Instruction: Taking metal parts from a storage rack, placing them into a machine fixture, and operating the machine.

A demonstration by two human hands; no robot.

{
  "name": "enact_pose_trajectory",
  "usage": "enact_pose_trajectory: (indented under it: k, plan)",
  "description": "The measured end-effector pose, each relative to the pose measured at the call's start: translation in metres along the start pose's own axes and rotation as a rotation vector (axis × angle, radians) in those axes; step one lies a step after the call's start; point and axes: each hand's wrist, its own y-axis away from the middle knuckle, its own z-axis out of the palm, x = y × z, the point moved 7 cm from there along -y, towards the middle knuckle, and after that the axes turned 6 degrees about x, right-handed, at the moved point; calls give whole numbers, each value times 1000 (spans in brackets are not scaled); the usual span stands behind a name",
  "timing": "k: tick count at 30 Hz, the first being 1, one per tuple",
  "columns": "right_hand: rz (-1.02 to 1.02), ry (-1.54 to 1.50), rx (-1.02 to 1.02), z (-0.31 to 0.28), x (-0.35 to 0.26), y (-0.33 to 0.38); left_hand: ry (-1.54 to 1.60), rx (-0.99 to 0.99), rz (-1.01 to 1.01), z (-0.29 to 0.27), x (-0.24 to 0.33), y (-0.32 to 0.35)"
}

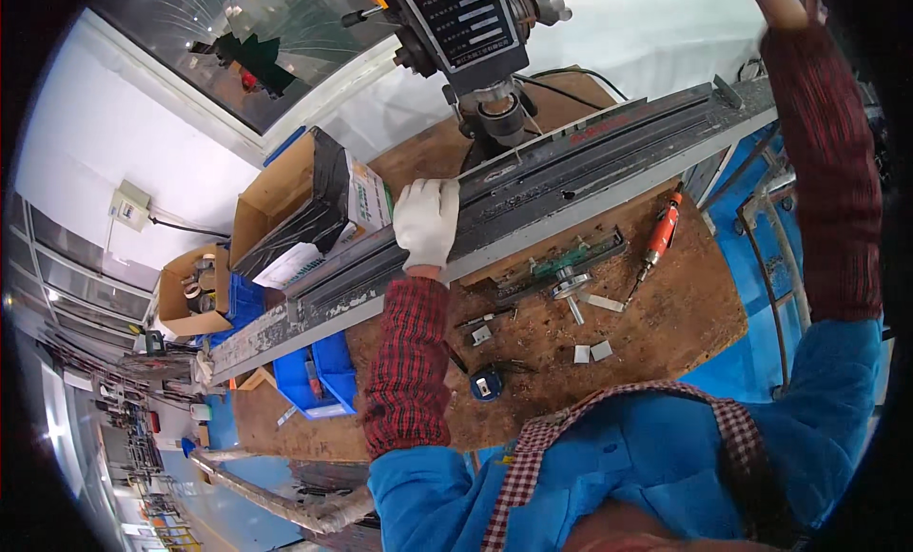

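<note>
My left hand (426, 224), in a white glove, is closed over the edge of a long dark metal profile (590, 162). That profile lies on a long grey metal bed (533, 227) running slantwise across the bench. Just right of the hand, the chuck of a drill press (501, 115) hangs over the profile, its thin bit close to it; I cannot tell whether they touch. Dark chips lie along the profile. My right hand (780, 2) is raised at the top right edge. Its fingers are cut off by the frame, so what it holds is hidden.
On the brown bench (685, 305) lie a red air tool (659, 231), a clamp with a round knob (571, 284), small metal plates (592, 352) and a tape measure (486, 385). Blue bins (317, 374) and cardboard boxes (276, 205) stand at the left.
</note>
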Motion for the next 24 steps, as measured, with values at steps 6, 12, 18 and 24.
enact_pose_trajectory:
  k: [6, 12, 18, 24]
  plan:
    - [47, 145, 5, 3, 28, -20, -278, -131, -16, -49, -67, 52]
    - [113, 341, 41, 3, 41, -33, -278, -183, -82, -63, -108, 67]
    - [226, 533, 87, 1, 64, -33, -283, -271, -109, -39, -80, 51]
    - [354, 731, 137, -5, 77, -23, -278, -262, -106, -18, -56, 41]
